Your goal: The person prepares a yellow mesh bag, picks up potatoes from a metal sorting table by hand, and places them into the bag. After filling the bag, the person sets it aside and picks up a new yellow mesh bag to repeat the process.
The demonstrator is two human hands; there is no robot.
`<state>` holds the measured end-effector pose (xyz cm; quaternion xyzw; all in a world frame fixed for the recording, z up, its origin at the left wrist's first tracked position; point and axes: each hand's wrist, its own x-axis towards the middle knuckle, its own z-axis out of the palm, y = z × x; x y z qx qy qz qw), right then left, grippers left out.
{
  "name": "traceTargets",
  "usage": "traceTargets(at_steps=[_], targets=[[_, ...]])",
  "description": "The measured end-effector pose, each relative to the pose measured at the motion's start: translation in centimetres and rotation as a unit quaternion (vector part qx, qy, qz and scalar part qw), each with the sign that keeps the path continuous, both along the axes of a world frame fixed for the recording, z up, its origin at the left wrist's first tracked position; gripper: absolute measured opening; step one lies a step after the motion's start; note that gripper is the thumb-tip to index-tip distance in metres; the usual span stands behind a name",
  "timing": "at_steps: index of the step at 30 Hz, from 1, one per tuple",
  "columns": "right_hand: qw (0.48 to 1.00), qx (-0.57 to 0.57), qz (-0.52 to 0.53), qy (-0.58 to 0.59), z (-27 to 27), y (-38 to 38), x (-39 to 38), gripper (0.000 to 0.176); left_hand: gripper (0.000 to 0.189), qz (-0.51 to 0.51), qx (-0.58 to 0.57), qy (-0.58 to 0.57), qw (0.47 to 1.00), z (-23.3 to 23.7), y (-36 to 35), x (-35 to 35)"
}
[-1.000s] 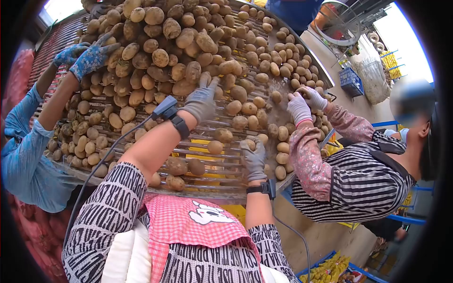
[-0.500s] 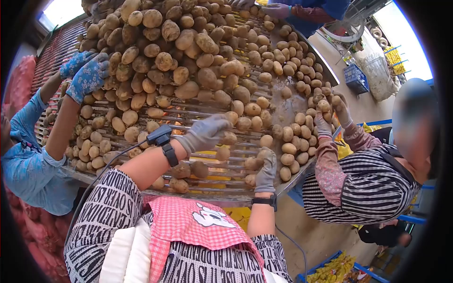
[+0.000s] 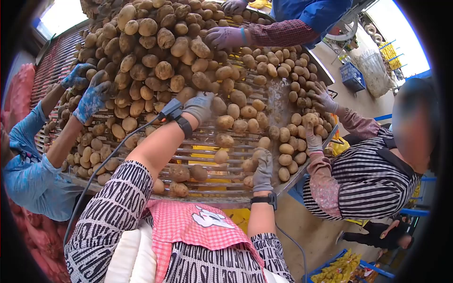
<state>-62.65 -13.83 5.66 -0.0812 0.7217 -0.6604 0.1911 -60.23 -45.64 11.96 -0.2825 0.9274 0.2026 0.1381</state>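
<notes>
My left hand (image 3: 200, 106), in a grey glove, reaches over the roller table (image 3: 210, 161) to the lower edge of a large potato pile (image 3: 163, 70). It touches potatoes there; its fingertips are blurred and partly hidden among them. Near the table's front right, my right hand (image 3: 263, 170), also gloved in grey, has its fingers curled against a potato (image 3: 250, 164). Loose potatoes (image 3: 179, 173) lie on the rollers between my arms. One more potato (image 3: 221, 156) sits farther up the rollers.
At left, a co-worker's blue floral gloves (image 3: 92, 100) handle potatoes. A co-worker in stripes (image 3: 373, 177) works at right over a side heap of potatoes (image 3: 290, 146). Across the table a purple-gloved hand (image 3: 226, 37) reaches in. A cable (image 3: 101, 165) runs from my left wrist.
My left hand has moved up and left from the rollers to the pile's edge. My right hand has barely moved. The far co-worker's purple glove has reached over the pile.
</notes>
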Motion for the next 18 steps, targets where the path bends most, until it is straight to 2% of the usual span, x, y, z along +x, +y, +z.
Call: traceTargets(at_steps=[1,3,5,7,8,9,11,12,13,15,16,17,18], targets=[[1.000,-0.002,-0.004,-0.001,-0.1,0.0,0.0,0.034,0.061,-0.004,-0.002,-0.001,1.000,-0.1,0.0,0.3],[1.000,0.018,-0.004,0.007,0.2,0.1,0.1,0.033,0.063,-0.050,0.078,-0.029,0.995,-0.3,0.3,0.7],[1.000,0.023,-0.005,0.010,0.5,0.2,-0.2,0.032,0.061,-0.028,0.098,0.006,0.995,0.0,0.5,0.5],[1.000,0.030,-0.004,0.007,0.2,0.4,0.0,0.032,0.058,-0.002,0.055,0.204,0.977,0.8,0.8,0.2],[1.000,0.027,-0.003,0.005,-0.2,0.5,-0.1,0.032,0.056,0.006,0.070,0.236,0.969,1.7,0.6,-0.9],[1.000,0.025,-0.001,0.003,-0.5,0.6,-0.1,0.032,0.056,0.008,0.071,0.234,0.970,2.9,0.5,-2.0],[1.000,0.030,0.000,0.005,-0.2,0.4,0.1,0.032,0.053,-0.101,0.020,0.024,0.994,5.0,-0.4,-4.1],[0.999,0.032,-0.003,0.010,0.0,0.2,0.0,0.032,0.048,-0.010,0.095,-0.026,0.995,3.2,-1.2,-5.4],[0.999,0.032,-0.002,0.014,0.2,0.1,-0.1,0.032,0.048,-0.010,0.095,-0.023,0.995,1.2,-1.8,-6.0],[1.000,0.022,0.004,0.016,0.5,0.1,0.0,0.032,0.039,-0.019,0.098,-0.027,0.995,0.3,-2.0,-6.9],[1.000,0.018,-0.001,-0.003,0.4,0.1,0.1,0.032,0.035,-0.381,-0.072,-0.052,0.920,-0.3,-3.0,-7.0],[1.000,0.019,-0.004,-0.003,0.4,0.2,0.0,0.032,0.035,-0.384,-0.072,-0.052,0.919,-1.7,-3.9,-7.7],[1.000,0.016,-0.002,0.008,0.3,0.2,0.0,0.031,0.035,-0.540,-0.105,-0.068,0.833,-3.3,-4.7,-8.4]])
